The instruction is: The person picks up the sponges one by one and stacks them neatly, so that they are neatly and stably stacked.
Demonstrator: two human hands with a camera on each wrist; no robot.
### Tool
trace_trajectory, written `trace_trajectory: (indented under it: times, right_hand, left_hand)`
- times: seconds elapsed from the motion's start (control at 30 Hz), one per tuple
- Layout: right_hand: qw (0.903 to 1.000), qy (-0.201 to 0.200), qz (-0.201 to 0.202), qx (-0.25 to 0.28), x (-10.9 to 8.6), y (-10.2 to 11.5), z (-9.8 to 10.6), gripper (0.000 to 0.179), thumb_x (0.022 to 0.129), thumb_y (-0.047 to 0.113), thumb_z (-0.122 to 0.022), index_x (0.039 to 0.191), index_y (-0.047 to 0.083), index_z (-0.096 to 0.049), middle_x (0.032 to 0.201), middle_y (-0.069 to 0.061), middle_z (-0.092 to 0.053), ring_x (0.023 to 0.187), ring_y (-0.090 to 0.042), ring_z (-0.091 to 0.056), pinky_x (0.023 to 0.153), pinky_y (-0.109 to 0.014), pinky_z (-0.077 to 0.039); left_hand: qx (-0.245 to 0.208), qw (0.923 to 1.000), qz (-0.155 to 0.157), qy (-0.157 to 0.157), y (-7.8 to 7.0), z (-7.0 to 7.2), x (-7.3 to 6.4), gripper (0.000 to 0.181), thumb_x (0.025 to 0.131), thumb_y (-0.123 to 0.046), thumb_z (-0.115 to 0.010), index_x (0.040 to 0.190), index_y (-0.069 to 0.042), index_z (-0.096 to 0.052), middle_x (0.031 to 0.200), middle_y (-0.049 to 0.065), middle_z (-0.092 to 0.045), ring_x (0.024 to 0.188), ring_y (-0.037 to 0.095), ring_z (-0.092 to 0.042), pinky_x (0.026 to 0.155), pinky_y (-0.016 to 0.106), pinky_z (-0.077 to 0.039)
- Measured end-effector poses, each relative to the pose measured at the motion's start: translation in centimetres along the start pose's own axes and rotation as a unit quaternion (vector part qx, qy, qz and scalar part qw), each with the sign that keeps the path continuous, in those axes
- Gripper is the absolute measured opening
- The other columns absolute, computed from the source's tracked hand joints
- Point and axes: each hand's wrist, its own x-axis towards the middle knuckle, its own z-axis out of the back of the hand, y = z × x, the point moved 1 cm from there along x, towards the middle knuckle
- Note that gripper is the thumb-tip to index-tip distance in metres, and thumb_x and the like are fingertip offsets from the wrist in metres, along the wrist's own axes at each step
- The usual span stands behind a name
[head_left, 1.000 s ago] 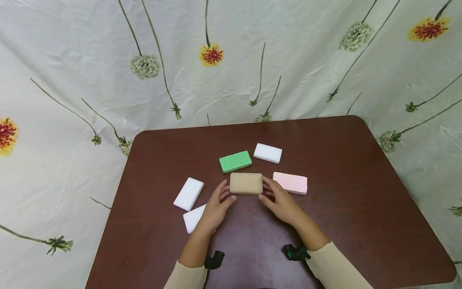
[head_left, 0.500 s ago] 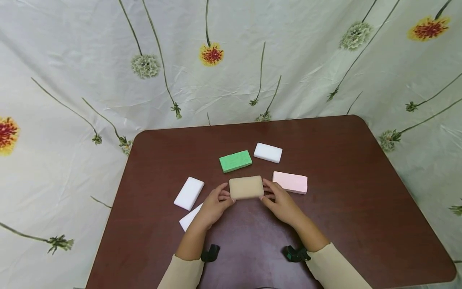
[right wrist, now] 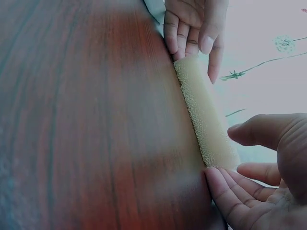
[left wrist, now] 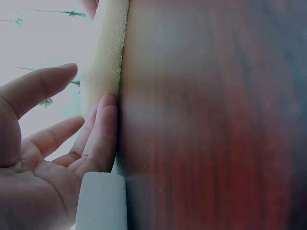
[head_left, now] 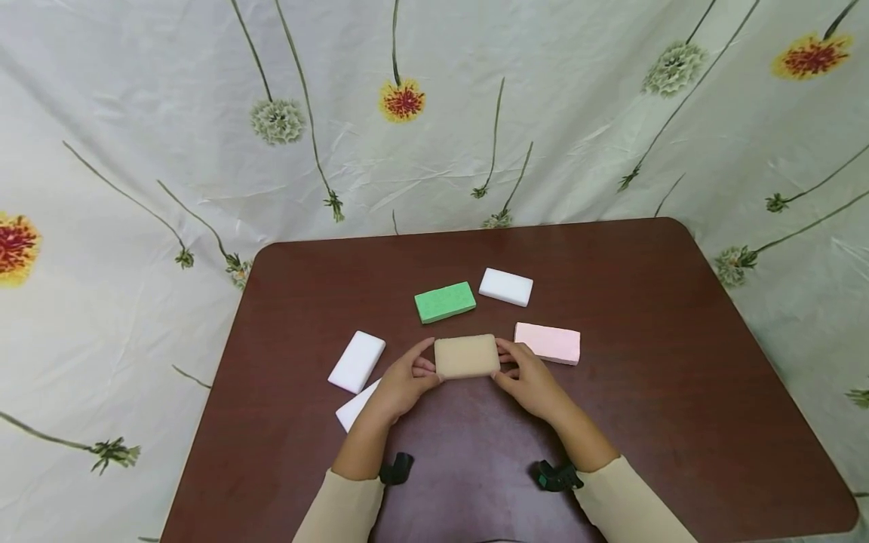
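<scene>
A tan sponge (head_left: 467, 357) lies crosswise on the table between the two hands, its rough porous side showing in the right wrist view. My left hand (head_left: 407, 382) is at its left end; in the left wrist view, fingertips touch the sponge (left wrist: 106, 52) near the tabletop while the thumb is apart from it. At the other end, my right hand (head_left: 532, 381) touches it with fairly straight fingers (right wrist: 220, 184), thumb raised clear. A white block (head_left: 356, 407) is partly hidden under the left forearm and shows close beneath that hand's fingers in the left wrist view.
Beyond the tan sponge lie a green sponge (head_left: 444, 302) and a white block (head_left: 505, 287). A pink block (head_left: 547, 344) sits just past the right hand. Another white block (head_left: 356, 362) lies to the left. Flowered cloth (head_left: 448, 151) hangs behind the brown table (head_left: 645, 302).
The tan sponge has come slightly nearer the person, and both hands have closed in on its ends. The white block by the left forearm has shifted a little left.
</scene>
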Motion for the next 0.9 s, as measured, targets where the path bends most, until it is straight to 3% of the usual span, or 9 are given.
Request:
trace_trajectory:
  times: [0.67, 0.9]
  right_hand:
    - [0.998, -0.012, -0.001, -0.062, -0.16, 0.63, -0.38, 0.06, 0.094, 0.008, -0.069, 0.149, 0.0, -0.045, 0.13, -0.015, -0.058, 0.118, -0.026, -0.06, 0.088, -0.032, -0.057]
    - [0.9991, -0.011, 0.002, -0.042, -0.3, 0.88, -0.21, 0.059, 0.095, 0.006, -0.067, 0.148, -0.001, -0.045, 0.13, -0.017, -0.057, 0.118, -0.028, -0.06, 0.092, -0.035, -0.056]
  left_hand:
    - [0.014, 0.9999, -0.006, -0.004, 0.01, -0.1, -0.13, 0.07, 0.088, -0.008, -0.075, 0.152, -0.022, -0.048, 0.104, 0.007, -0.066, 0.089, 0.012, -0.064, 0.077, 0.027, -0.05]
    - [0.025, 0.9996, -0.009, -0.004, -0.08, -0.2, -0.02, 0.067, 0.089, -0.011, -0.075, 0.151, -0.02, -0.049, 0.103, 0.007, -0.066, 0.087, 0.012, -0.063, 0.075, 0.027, -0.049]
